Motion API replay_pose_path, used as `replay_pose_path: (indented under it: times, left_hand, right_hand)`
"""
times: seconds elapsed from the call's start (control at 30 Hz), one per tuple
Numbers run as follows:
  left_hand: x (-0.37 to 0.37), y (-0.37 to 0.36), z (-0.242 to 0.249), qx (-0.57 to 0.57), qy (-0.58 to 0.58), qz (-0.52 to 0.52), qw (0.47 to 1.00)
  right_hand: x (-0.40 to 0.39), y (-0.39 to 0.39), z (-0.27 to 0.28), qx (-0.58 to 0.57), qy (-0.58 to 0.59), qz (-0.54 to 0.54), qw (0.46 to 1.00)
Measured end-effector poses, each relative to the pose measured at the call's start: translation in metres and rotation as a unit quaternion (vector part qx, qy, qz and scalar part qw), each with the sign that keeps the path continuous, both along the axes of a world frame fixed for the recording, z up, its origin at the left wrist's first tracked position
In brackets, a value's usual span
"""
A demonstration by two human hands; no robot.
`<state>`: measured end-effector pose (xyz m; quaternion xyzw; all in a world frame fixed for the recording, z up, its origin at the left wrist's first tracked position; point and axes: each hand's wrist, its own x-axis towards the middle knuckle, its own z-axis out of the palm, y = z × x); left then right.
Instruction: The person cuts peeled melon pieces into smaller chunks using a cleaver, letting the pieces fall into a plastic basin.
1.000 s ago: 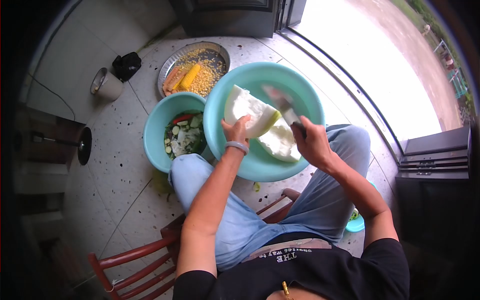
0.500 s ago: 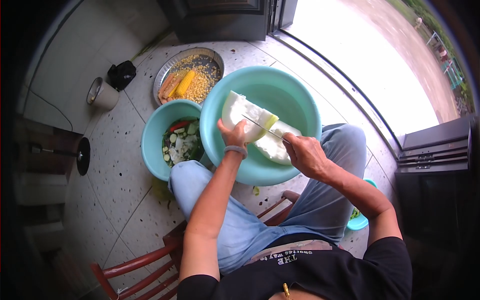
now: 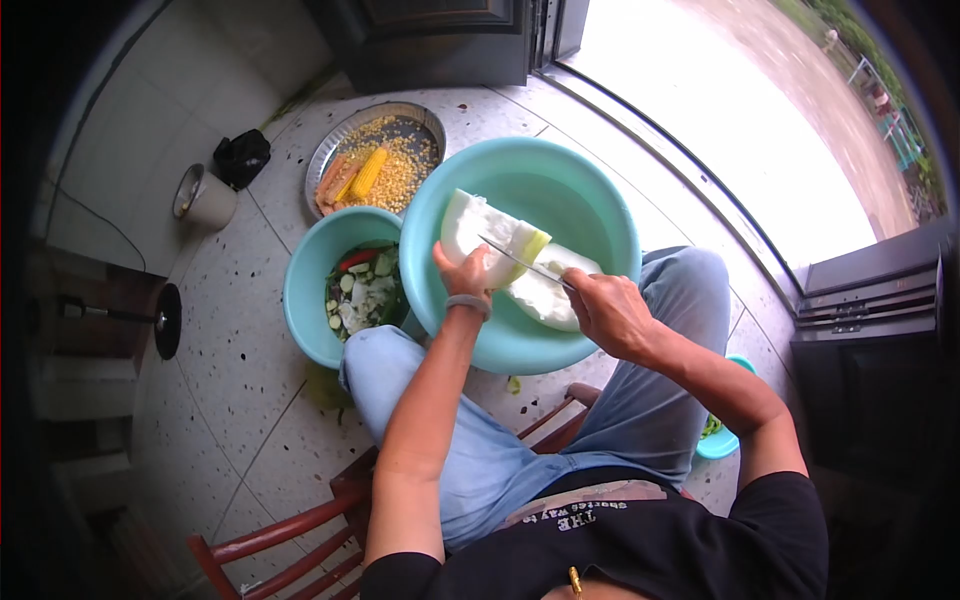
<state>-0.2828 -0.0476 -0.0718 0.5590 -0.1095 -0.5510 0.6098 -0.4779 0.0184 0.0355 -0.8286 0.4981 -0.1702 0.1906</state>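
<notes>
My left hand [image 3: 466, 270] is closed around a thick piece of winter melon [image 3: 492, 232], white inside with pale green rind, held up over a large teal basin [image 3: 423, 225]. In my right hand [image 3: 608, 308] is a knife [image 3: 522, 262], its thin blade lying across the cut face of that piece and pointing left toward my left hand. Another winter melon piece [image 3: 545, 300] rests in the basin beneath the knife, its white flesh facing up. Most of the knife's handle is hidden by my fingers.
A smaller teal bucket [image 3: 300, 290] of vegetable scraps stands left of the basin. Behind it a round metal tray [image 3: 428, 118] holds loose corn kernels and cobs. A pale bin [image 3: 208, 200] and a black bag [image 3: 243, 155] sit farther left. Another small teal bowl [image 3: 733, 440] lies by my right leg.
The knife tip has shifted slightly left and down along the winter melon piece. Both hands keep nearly the same places, and the whole view has shifted slightly.
</notes>
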Motion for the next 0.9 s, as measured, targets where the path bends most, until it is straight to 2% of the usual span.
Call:
replay_pose_path:
  times: [0.57,0.67,0.9]
  left_hand:
    - [0.000,0.005,0.011,-0.006,-0.001,-0.011,1.000]
    - [0.002,0.001,-0.004,-0.026,-0.017,-0.011,0.999]
    - [-0.001,0.003,0.004,-0.031,-0.013,-0.002,0.999]
  right_hand:
    - [-0.001,-0.002,0.002,0.033,0.071,-0.015,0.997]
    - [-0.002,-0.002,0.001,0.030,0.068,-0.017,0.997]
    - [-0.002,-0.001,0.000,0.035,0.069,-0.024,0.997]
